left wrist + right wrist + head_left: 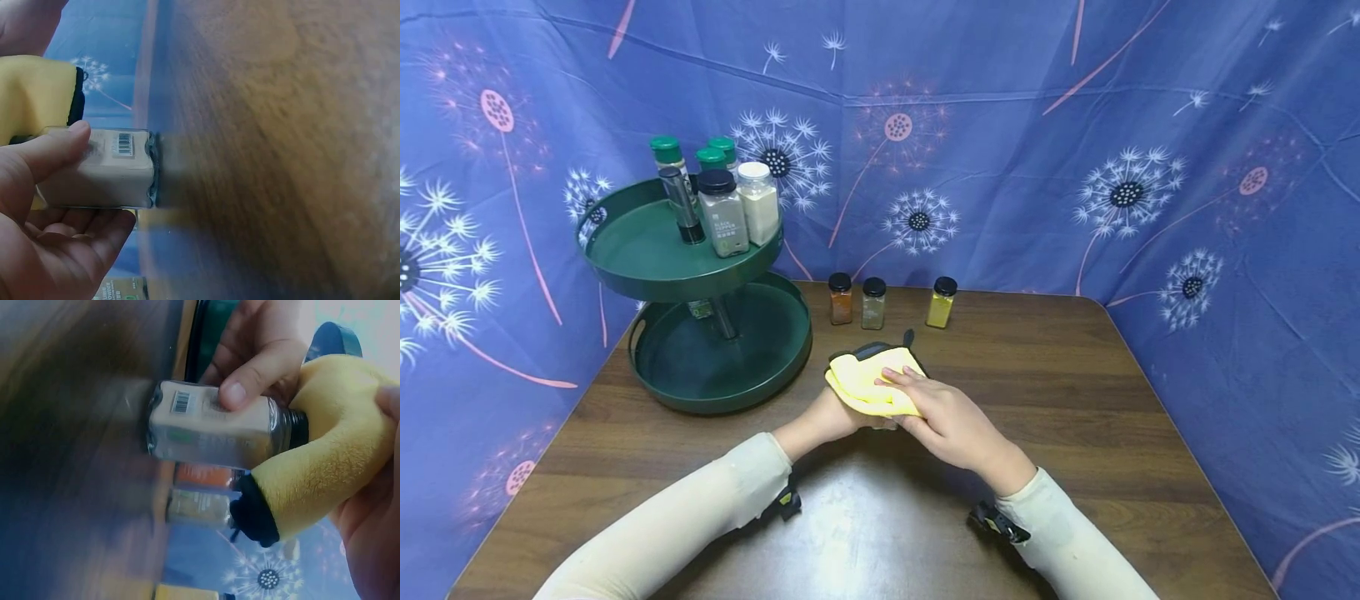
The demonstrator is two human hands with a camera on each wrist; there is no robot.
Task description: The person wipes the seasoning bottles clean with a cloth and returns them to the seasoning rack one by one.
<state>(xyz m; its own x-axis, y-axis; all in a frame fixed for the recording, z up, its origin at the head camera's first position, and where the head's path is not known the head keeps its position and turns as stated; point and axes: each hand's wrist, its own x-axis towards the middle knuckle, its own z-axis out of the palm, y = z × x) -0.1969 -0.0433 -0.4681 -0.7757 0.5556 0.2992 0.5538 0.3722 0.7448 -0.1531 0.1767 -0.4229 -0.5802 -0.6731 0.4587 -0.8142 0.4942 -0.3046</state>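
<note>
The jar point(103, 181) stands roughly upright between thumb and fingers of the left hand point(833, 415), the nearer hand; long axis near vertical, base down; the right hand point(953, 423), at its right, pinches the cloth point(868, 387) over the lid end; base contact with the tabletop point(1120, 475) I cannot tell; a green two-tier tray point(718, 408) stands left; a blue curtain point(1000, 183) hangs behind.

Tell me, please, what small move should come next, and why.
Perhaps the right hand should rub the yellow cloth around the black cap, since the cloth partly covers it while the left hand grips the jar by its sides.
</note>
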